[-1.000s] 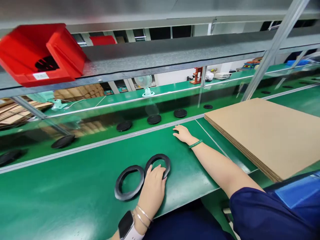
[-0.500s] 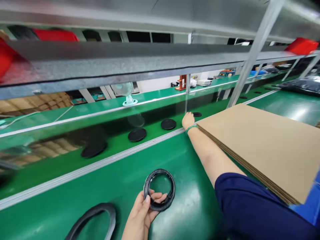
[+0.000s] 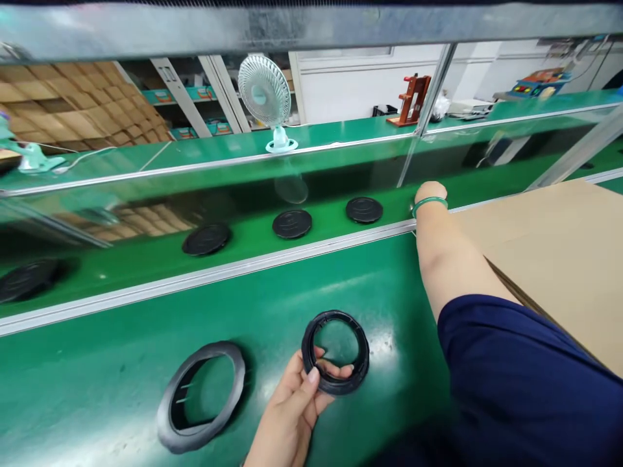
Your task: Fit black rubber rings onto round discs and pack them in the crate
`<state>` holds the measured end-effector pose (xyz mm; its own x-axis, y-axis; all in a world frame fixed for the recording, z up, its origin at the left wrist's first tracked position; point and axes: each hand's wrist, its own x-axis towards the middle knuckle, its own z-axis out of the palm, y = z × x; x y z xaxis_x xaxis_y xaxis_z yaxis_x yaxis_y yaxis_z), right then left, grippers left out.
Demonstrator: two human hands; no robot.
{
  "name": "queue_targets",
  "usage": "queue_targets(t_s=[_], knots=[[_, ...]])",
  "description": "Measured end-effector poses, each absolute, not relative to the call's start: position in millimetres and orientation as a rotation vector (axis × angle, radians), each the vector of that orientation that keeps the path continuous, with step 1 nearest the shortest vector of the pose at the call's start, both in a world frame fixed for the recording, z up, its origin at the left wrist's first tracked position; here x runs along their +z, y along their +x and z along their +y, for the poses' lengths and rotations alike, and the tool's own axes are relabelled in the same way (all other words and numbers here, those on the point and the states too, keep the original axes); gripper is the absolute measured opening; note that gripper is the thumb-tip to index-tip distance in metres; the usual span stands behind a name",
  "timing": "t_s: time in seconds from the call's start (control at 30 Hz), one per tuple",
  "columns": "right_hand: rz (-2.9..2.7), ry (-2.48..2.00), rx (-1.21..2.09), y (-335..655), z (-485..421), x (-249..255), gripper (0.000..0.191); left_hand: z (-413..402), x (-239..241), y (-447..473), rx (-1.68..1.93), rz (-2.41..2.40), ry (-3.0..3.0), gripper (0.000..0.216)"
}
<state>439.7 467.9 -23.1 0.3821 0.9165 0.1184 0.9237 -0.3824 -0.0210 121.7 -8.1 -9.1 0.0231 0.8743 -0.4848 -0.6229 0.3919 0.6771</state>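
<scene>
My left hand [image 3: 306,399] grips a black plastic ring [image 3: 361,366] at its lower left, thumb in front and fingers through the opening. The ring is tilted up above the green worktop. To the left, a larger dark grey ring [image 3: 168,415] lies on the worktop, with small pins on its inner wall. My right hand [image 3: 431,190] reaches over the metal rail onto the green belt, a green bangle at the wrist. Its fingers are hidden behind the hand, so what it holds or touches cannot be seen. The nearest visible black disc [image 3: 364,209] lies left of it.
Several black discs, one of them a disc [image 3: 292,224], lie along the belt behind the metal rail [image 3: 243,267]. Stacked cardboard sheets [image 3: 549,246] lie at the right, beside my forearm. A clear panel and a fan [image 3: 265,91] stand beyond; a metal shelf beam [image 3: 311,29] crosses overhead.
My view has tilted down and turned, bringing the larger grey ring fully into view. My left hand still holds the black ring. The disc seen beside my right hand no longer shows there.
</scene>
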Motion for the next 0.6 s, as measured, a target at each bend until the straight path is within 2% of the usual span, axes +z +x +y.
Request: queue_targets(t_s=[0.1, 0.17, 0.2, 0.4, 0.5, 0.6], knots=[[-1.669, -2.414, -0.031, 419.8, 450.1, -7.1, 0.045, -9.5, -11.7, 118.6, 1.209, 1.073, 0.432, 0.045], [-1.678, -2.285, -0.084, 401.3, 428.5, 6.2, 0.024, -9.5, -15.1, 114.2, 1.200, 1.136, 0.509, 0.047], [-1.697, -2.208, -0.107, 391.8, 414.9, 12.8, 0.021, -9.1, -16.6, 111.7, 1.188, 1.171, 0.543, 0.045], [-2.005, -1.571, -0.093, 344.5, 295.0, 30.6, 0.021, -8.1, -20.0, 101.0, 1.286, 1.308, 0.759, 0.043], [-2.339, -1.174, 0.040, 322.2, 228.7, 15.0, 0.024, -11.8, -23.3, 97.4, 1.353, 1.319, 0.813, 0.046], [-2.557, -0.973, 0.175, 297.7, 183.0, -7.7, 0.013, -16.3, -28.0, 93.1, 1.370, 1.324, 0.919, 0.060]])
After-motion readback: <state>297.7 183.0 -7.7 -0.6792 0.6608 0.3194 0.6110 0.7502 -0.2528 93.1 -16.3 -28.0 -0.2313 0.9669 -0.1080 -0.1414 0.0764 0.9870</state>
